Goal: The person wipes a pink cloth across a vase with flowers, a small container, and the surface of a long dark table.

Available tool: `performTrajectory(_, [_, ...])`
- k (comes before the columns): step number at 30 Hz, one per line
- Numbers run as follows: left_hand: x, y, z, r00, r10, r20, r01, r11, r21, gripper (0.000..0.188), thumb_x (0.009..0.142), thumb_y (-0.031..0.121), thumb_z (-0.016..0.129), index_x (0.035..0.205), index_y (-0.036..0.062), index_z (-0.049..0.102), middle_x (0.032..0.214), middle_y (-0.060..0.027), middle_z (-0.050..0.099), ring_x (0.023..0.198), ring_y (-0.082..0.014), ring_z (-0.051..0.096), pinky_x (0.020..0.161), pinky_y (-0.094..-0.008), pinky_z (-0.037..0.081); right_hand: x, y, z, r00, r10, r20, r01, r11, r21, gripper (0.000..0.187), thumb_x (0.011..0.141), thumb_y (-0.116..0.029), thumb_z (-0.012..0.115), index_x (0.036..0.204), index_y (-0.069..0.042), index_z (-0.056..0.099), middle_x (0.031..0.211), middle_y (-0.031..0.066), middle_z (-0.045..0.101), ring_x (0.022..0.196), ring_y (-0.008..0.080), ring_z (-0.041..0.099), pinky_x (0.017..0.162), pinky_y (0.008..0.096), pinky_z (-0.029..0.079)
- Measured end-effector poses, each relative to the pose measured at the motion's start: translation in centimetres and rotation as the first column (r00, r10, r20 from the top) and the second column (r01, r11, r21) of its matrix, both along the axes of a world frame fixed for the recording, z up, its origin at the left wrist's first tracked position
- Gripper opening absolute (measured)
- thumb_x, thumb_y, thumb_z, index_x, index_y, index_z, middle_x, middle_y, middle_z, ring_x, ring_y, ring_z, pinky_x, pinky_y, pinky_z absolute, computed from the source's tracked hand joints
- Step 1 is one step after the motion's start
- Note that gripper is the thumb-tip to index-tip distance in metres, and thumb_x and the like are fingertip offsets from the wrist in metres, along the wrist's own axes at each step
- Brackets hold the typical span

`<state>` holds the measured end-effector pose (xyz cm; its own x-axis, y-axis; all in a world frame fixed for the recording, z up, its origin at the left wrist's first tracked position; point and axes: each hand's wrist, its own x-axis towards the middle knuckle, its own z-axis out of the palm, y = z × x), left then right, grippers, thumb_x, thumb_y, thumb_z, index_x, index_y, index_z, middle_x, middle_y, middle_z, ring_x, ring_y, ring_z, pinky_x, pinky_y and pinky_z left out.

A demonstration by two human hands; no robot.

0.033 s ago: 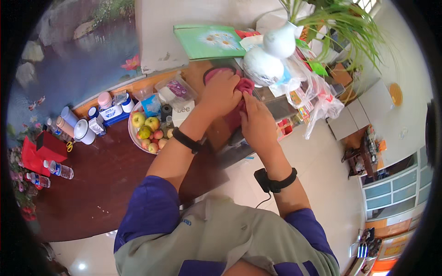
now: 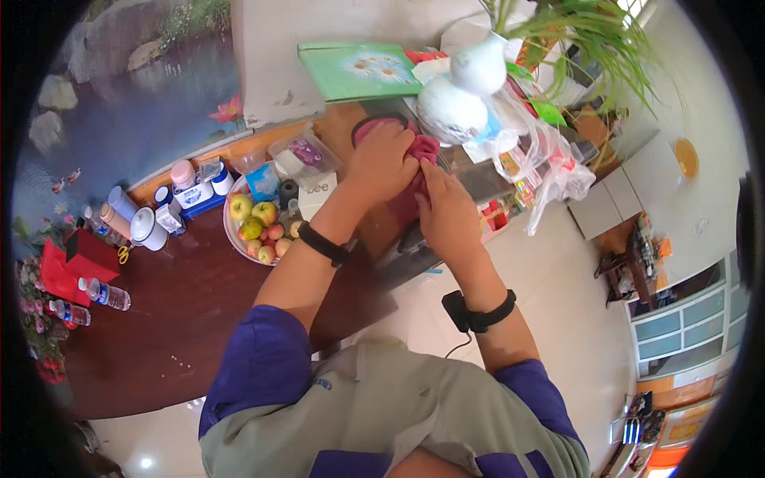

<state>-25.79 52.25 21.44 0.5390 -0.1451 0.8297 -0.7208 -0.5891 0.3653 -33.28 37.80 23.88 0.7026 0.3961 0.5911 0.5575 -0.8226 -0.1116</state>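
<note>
A crumpled dark-pink cloth (image 2: 425,148) is bunched between my two hands, over the dark surface at the far side of the table. My left hand (image 2: 381,162) has its fingers closed on the cloth's left part. Against its right edge my right hand (image 2: 446,201) pinches the fabric, fingers bent together. More pink material with a dark curved rim (image 2: 368,126) shows just beyond my left hand; whether it is part of the same piece, I cannot tell. The fingertips are partly hidden in the folds.
A white gourd-shaped vase (image 2: 452,115) with long leaves stands right beside the cloth. Behind lies a green flowered panel (image 2: 358,72). A bowl of apples (image 2: 231,237), a clear plastic box (image 2: 325,151) and a white lidded mug (image 2: 147,231) sit left. Plastic bags (image 2: 550,171) hang right.
</note>
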Motion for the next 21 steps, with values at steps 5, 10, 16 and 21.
performTrajectory(5, [-3.4,-2.7,0.9,0.993,-0.013,-0.119,0.018,0.999,0.044,0.016,0.073,0.013,0.053,0.082,-0.0001,0.053,0.086,-0.0214,0.056,0.085,-0.0405,0.052,0.076,-0.048,0.042,-2.1,-4.1,0.3,0.996,0.082,-0.025,-0.078,0.991,0.113,0.041,0.077,-0.004,0.055,0.118,-0.005,0.049,0.107,0.0179,0.058,0.098,0.0362,0.054,0.083,0.0419,0.045])
performTrajectory(10, [-6.4,-8.4,1.1,0.975,0.194,-0.108,-0.179,0.975,0.135,0.021,0.075,0.02,0.056,0.083,0.0002,0.055,0.079,-0.0203,0.056,0.081,-0.0383,0.054,0.072,-0.0462,0.044,-2.0,-10.1,0.9,0.981,0.107,-0.162,-0.07,0.973,0.221,0.038,0.077,-0.003,0.052,0.115,-0.008,0.053,0.105,0.0188,0.06,0.091,0.0381,0.058,0.078,0.0437,0.047])
performTrajectory(16, [-8.4,-10.6,0.1,0.93,0.366,0.006,-0.357,0.903,0.24,0.027,0.077,0.023,0.061,0.093,0.0016,0.056,0.088,-0.0183,0.057,0.086,-0.0361,0.055,0.077,-0.0457,0.044,2.2,-12.7,-2.4,0.939,0.182,0.291,-0.231,0.962,0.144,0.031,0.071,-0.001,0.052,0.101,-0.006,0.062,0.102,0.0185,0.06,0.096,0.0348,0.056,0.082,0.0412,0.046])
performTrajectory(21, [-10.2,-8.8,0.3,0.917,0.396,-0.054,-0.376,0.9,0.22,0.025,0.075,0.02,0.061,0.091,0.001,0.054,0.085,-0.0187,0.055,0.084,-0.0373,0.054,0.073,-0.0462,0.044,-0.5,-9.1,-2.2,0.947,0.109,0.301,-0.161,0.975,0.151,0.018,0.073,-0.005,0.05,0.087,-0.003,0.061,0.094,0.0135,0.058,0.088,0.0326,0.055,0.074,0.0418,0.045])
